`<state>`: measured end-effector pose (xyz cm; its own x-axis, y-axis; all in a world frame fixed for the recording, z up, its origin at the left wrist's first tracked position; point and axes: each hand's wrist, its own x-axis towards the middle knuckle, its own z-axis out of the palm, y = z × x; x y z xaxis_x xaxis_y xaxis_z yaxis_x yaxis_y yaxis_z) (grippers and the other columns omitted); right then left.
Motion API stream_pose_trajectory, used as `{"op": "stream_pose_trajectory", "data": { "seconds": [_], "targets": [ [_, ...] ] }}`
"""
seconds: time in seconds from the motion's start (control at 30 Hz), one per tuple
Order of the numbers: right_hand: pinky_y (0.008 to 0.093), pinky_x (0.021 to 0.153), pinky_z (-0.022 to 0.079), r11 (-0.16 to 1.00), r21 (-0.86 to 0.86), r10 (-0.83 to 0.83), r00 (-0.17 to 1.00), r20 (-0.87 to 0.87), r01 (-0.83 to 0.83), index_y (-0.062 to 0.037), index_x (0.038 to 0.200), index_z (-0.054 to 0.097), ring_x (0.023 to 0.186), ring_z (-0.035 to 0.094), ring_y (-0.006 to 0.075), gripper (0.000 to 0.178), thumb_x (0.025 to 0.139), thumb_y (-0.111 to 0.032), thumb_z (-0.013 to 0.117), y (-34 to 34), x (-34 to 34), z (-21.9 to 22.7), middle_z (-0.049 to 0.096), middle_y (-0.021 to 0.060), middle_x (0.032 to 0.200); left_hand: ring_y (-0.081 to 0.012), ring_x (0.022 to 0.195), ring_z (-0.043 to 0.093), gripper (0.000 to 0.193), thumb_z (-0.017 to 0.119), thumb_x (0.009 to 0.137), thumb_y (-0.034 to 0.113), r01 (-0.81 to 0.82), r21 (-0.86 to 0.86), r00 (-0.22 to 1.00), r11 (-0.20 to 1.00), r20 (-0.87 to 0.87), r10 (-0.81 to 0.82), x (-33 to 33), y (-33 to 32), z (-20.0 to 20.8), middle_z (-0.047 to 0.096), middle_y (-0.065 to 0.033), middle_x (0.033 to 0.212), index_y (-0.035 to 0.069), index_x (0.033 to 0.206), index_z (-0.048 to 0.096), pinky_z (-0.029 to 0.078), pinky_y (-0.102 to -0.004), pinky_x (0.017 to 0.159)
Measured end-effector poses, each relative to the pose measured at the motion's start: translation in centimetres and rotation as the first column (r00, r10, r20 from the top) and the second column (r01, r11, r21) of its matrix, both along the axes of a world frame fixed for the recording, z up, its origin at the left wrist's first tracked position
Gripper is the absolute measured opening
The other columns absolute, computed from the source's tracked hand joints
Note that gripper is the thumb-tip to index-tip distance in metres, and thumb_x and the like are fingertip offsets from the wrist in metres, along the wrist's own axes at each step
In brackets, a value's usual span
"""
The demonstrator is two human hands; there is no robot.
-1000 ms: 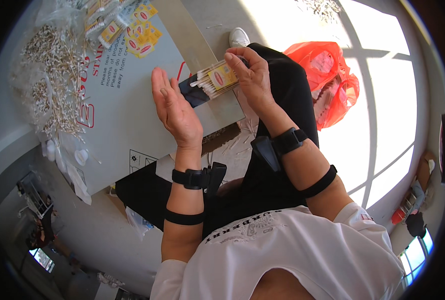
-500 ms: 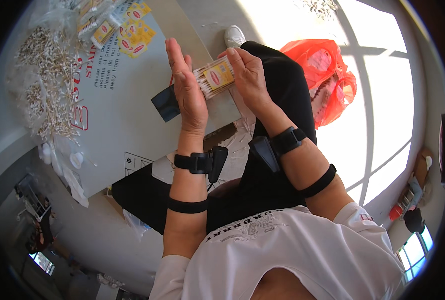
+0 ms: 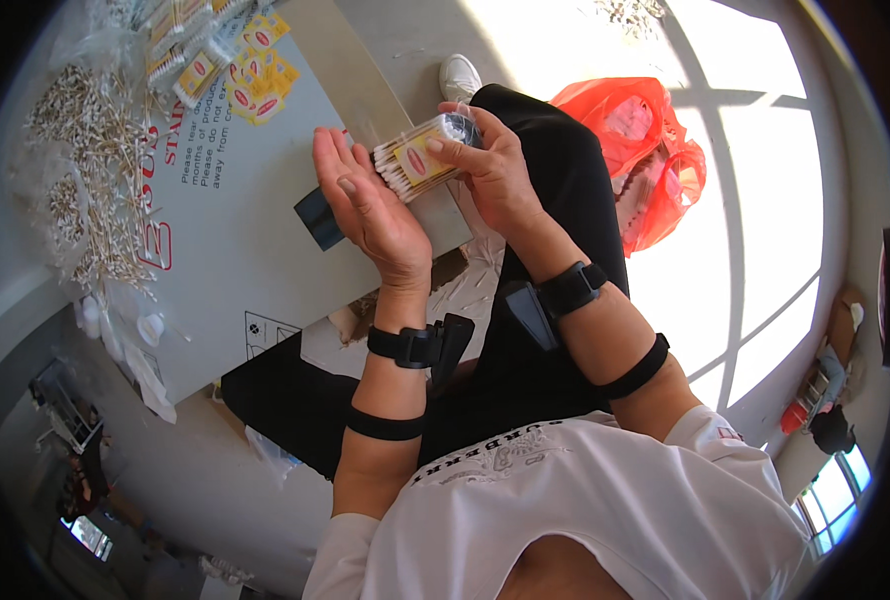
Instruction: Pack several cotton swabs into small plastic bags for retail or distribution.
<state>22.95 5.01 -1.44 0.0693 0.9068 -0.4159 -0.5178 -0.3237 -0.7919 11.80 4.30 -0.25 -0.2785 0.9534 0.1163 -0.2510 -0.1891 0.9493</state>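
My right hand [image 3: 505,180] grips a clear pack of cotton swabs [image 3: 412,160] with a yellow card label, thumb across its upper face. White swab tips stick out of the pack's left end. My left hand [image 3: 380,220] is beside that end, palm turned up and fingers stretched out; the swab tips are at or close against its palm, and I cannot tell if they touch. Beyond it on the grey printed board [image 3: 240,220] lie loose yellow label cards [image 3: 260,85] and several filled swab packs [image 3: 195,72].
A large heap of loose cotton swabs [image 3: 90,170] in clear plastic lies along the board's left side. A dark flat piece [image 3: 319,220] sticks out behind my left hand. On the sunlit floor to the right stands a red plastic bag [image 3: 670,185].
My left hand has tilted from upright to palm up. My right hand has turned the pack so its clear wrapped end shows, with the thumb now over the label.
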Motion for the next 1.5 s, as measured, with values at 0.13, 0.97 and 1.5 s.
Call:
{"op": "stream_pose_trajectory", "data": {
  "seconds": [0.13, 0.97, 1.5],
  "targets": [
    [0.0287, 0.087, 0.052, 0.998, 0.027, 0.058, 0.997, 0.046, -0.059, 0.0013, 0.125, 0.054, 0.102, 0.062, 0.0169, 0.058, 0.074, 0.000, 0.080, 0.2, -0.4, 0.6, 0.062, 0.0120, 0.111, -0.0318, 0.148, 0.012, 0.077, 0.037, 0.101, 0.051, 0.047, -0.015, 0.999, 0.999, 0.002, -0.047, -0.1, 0.1, 0.1, 0.016, -0.0208, 0.158, -0.003, 0.150, 0.014, 0.009, -0.0432, 0.119],
    [0.0401, 0.097, 0.036, 0.488, 0.151, -0.117, 0.107, 0.987, -0.860, -0.0141, 0.110, 0.069, 0.115, 0.048, 0.0248, 0.060, 0.055, -0.027, 0.089, 3.7, 3.6, 3.2, 0.059, 0.0017, 0.117, -0.0291, 0.148, 0.014, 0.079, 0.028, 0.101, 0.056, 0.149, -0.010, 0.989, 0.989, 0.006, -0.149, 0.1, 0.1, 0.0, 0.016, -0.0177, 0.159, -0.001, 0.153, 0.012, 0.009, -0.0415, 0.120],
    [0.0374, 0.096, 0.041, 0.900, 0.369, -0.086, 0.735, 0.673, -0.232, -0.0062, 0.131, 0.053, 0.113, 0.052, 0.0251, 0.070, 0.069, -0.018, 0.082, 1.0, 3.6, 2.1, 0.058, 0.0095, 0.121, -0.0367, 0.146, 0.018, 0.083, 0.051, 0.094, 0.052, 0.219, -0.253, 0.022, 0.942, -0.964, -0.264, -1.4, -2.5, 1.5, 0.018, -0.0209, 0.158, 0.002, 0.152, 0.019, 0.012, -0.0569, 0.116]
  ]
}}
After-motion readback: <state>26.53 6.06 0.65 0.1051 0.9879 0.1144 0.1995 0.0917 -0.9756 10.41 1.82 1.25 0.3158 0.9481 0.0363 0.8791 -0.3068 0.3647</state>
